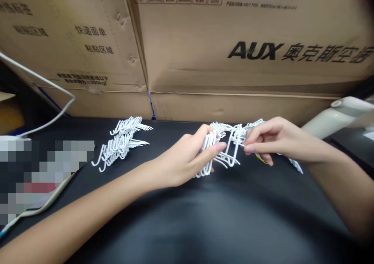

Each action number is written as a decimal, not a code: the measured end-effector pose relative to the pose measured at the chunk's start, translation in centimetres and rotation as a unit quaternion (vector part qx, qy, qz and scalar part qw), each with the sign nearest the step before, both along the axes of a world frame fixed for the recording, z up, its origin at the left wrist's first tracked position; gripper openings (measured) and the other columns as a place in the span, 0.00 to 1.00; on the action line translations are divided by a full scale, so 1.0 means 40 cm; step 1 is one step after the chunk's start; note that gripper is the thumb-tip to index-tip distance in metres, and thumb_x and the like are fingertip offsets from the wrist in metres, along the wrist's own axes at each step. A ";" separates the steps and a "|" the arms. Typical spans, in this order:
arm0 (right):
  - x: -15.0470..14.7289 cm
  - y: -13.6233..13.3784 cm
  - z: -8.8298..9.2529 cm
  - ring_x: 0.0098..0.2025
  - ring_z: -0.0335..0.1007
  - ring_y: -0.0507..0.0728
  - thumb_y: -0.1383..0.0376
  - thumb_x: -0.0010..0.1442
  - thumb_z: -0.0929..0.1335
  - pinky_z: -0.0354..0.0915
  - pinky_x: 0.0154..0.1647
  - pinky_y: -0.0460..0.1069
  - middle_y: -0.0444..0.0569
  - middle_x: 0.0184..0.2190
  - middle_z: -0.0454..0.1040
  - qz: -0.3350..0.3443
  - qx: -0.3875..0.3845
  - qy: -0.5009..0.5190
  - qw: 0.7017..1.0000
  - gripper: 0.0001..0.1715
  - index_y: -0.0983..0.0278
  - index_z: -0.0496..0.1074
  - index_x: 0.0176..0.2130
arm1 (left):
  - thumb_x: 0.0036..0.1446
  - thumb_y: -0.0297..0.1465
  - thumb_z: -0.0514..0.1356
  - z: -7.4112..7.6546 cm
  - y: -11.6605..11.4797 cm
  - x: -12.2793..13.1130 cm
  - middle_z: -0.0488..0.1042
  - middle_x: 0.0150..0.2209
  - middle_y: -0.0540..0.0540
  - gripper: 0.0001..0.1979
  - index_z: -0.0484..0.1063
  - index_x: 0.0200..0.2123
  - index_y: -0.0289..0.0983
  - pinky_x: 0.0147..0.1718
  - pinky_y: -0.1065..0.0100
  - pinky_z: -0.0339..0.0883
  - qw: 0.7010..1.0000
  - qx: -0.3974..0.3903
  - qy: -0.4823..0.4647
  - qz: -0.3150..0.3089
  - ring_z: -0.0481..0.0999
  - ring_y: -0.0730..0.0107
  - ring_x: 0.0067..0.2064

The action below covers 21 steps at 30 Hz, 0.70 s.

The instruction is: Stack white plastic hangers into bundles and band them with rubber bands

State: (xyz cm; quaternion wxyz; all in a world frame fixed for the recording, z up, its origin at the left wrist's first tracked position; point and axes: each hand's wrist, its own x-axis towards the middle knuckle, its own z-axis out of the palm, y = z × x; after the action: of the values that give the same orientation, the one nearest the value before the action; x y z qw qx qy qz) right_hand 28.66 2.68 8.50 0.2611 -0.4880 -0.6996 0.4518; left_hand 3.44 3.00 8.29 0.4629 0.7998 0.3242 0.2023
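A bundle of white wire hooks [208, 149] is gripped in my left hand [184, 157], the thumb lying along its near side. To its right, my right hand [267, 139] pinches the end of a single white wire hook [233, 151] between thumb and fingertips. That hook stands beside the bundle; whether the two touch I cannot tell. Behind both hands lie more white wire hooks [220, 128], partly hidden. A thin yellow strip [260, 158] shows under my right fingers. On the left of the black tabletop [175, 225] sits a neat pile of similar hooks [118, 145].
Large cardboard boxes [187, 53] form a wall along the back edge of the table. A white cable [66, 104] bends down at the left. At the right a pale tube-shaped arm [327, 118] slants behind my right forearm. A blurred-out item [43, 186] lies at the left.
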 end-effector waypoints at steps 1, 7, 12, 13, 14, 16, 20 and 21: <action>-0.009 -0.002 -0.005 0.15 0.64 0.48 0.61 0.49 0.75 0.64 0.14 0.43 0.44 0.19 0.71 0.005 -0.005 0.004 1.000 0.10 0.66 0.76 0.25 | 0.64 0.43 0.47 0.000 0.000 0.001 0.74 0.25 0.51 0.17 0.60 0.46 0.37 0.29 0.69 0.64 1.000 0.007 0.005 0.006 0.75 0.68 0.28; -0.056 -0.012 -0.036 0.18 0.64 0.48 0.61 0.51 0.73 0.61 0.17 0.44 0.43 0.20 0.71 0.033 0.024 0.016 0.999 0.08 0.64 0.76 0.26 | 0.63 0.43 0.49 -0.006 -0.002 0.003 0.73 0.25 0.51 0.24 0.54 0.57 0.36 0.24 0.71 0.59 0.999 0.027 0.012 0.017 0.69 0.69 0.24; -0.087 -0.026 -0.055 0.26 0.67 0.51 0.58 0.55 0.71 0.64 0.27 0.46 0.44 0.24 0.73 0.020 0.056 0.038 0.998 0.11 0.63 0.76 0.28 | 0.62 0.43 0.50 -0.013 0.001 0.001 0.75 0.27 0.50 0.23 0.57 0.55 0.37 0.26 0.70 0.63 1.000 0.019 -0.006 0.023 0.73 0.68 0.26; -0.091 -0.028 -0.058 0.27 0.68 0.51 0.58 0.55 0.70 0.64 0.29 0.46 0.44 0.25 0.73 0.013 0.053 0.047 0.997 0.12 0.64 0.75 0.28 | 0.62 0.43 0.51 -0.016 0.003 0.002 0.75 0.27 0.49 0.20 0.59 0.53 0.38 0.27 0.70 0.64 0.999 0.012 -0.019 0.023 0.74 0.68 0.27; -0.093 -0.029 -0.060 0.28 0.68 0.51 0.58 0.56 0.70 0.65 0.30 0.46 0.44 0.25 0.73 0.008 0.049 0.054 0.997 0.11 0.64 0.75 0.28 | 0.62 0.43 0.52 -0.019 0.004 0.002 0.75 0.28 0.49 0.18 0.61 0.50 0.38 0.28 0.70 0.65 0.999 0.006 -0.034 0.022 0.75 0.68 0.28; -0.097 -0.030 -0.063 0.29 0.68 0.51 0.59 0.56 0.70 0.65 0.33 0.46 0.44 0.26 0.73 0.004 0.040 0.064 0.997 0.11 0.64 0.74 0.28 | 0.61 0.41 0.53 -0.029 0.007 0.004 0.76 0.29 0.49 0.15 0.62 0.46 0.38 0.29 0.71 0.66 0.998 -0.003 -0.059 0.018 0.77 0.68 0.30; -0.101 -0.032 -0.063 0.29 0.68 0.51 0.57 0.57 0.69 0.66 0.34 0.46 0.44 0.25 0.73 -0.007 0.029 0.073 0.997 0.13 0.64 0.73 0.29 | 0.61 0.39 0.55 -0.048 0.010 0.010 0.76 0.30 0.50 0.12 0.62 0.44 0.40 0.29 0.71 0.67 0.995 -0.004 -0.098 0.028 0.77 0.69 0.30; -0.102 -0.033 -0.063 0.29 0.69 0.52 0.56 0.58 0.69 0.66 0.34 0.47 0.44 0.25 0.74 -0.008 0.027 0.074 0.997 0.14 0.64 0.74 0.29 | 0.61 0.39 0.54 -0.050 0.011 0.011 0.77 0.31 0.50 0.11 0.61 0.43 0.40 0.29 0.71 0.67 0.994 -0.005 -0.107 0.030 0.77 0.69 0.30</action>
State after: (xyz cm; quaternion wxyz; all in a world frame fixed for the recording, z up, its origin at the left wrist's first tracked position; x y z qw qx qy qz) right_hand 24.58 1.36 5.97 0.3288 -0.4516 -0.6863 0.4657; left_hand 3.87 3.44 6.27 0.4931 0.7610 0.2975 0.2988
